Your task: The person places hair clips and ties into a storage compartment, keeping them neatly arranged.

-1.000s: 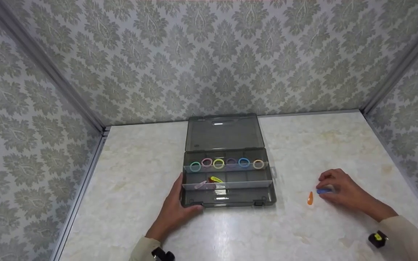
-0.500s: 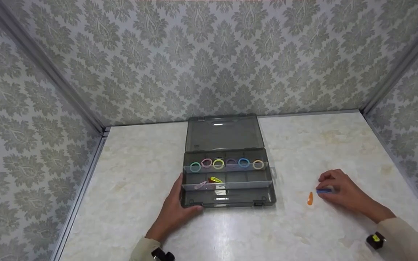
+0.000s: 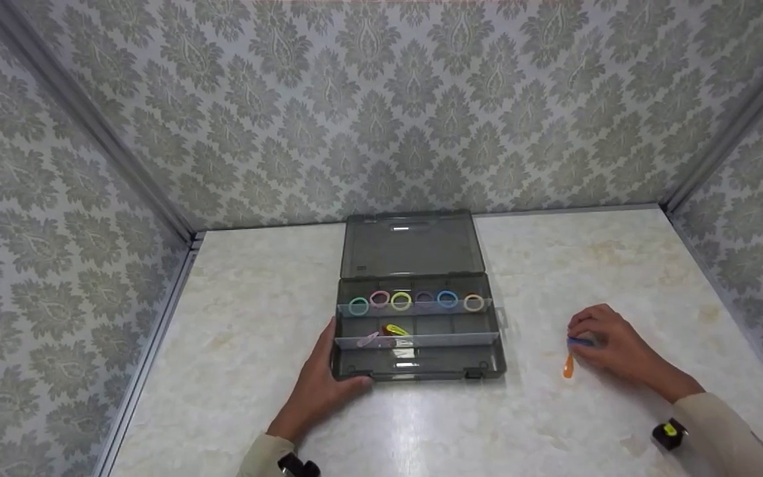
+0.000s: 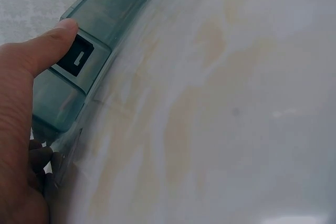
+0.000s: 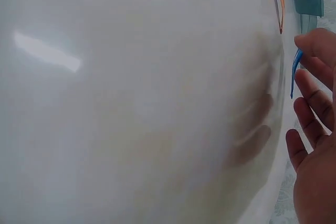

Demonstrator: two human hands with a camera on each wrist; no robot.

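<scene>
A grey see-through organizer box (image 3: 421, 358) lies with its lid raised. My left hand (image 3: 316, 381) grips its near left corner, thumb along the front; in the left wrist view the thumb (image 4: 58, 38) lies beside the dark latch (image 4: 76, 55). Between thumb and forefinger, my right hand (image 3: 610, 338) pinches a blue snap hair clip (image 3: 581, 342), seen edge-on as a thin blue strip (image 5: 295, 72) in the right wrist view. Just below it on the table is an orange hair clip (image 3: 568, 366). Pink (image 3: 368, 339) and yellow (image 3: 396, 330) hair clips sit in the box's middle row.
Several coloured hair ties, among them a green one (image 3: 358, 306) and a blue one (image 3: 448, 299), stand in the box's back row. The open lid (image 3: 412, 248) extends toward the patterned wall (image 3: 414, 132). A marbled table (image 3: 255, 291) carries everything.
My right hand has shifted slightly left with the blue hair clip, coming above the orange one. The left hand keeps its hold on the box. The head view has moved a little.
</scene>
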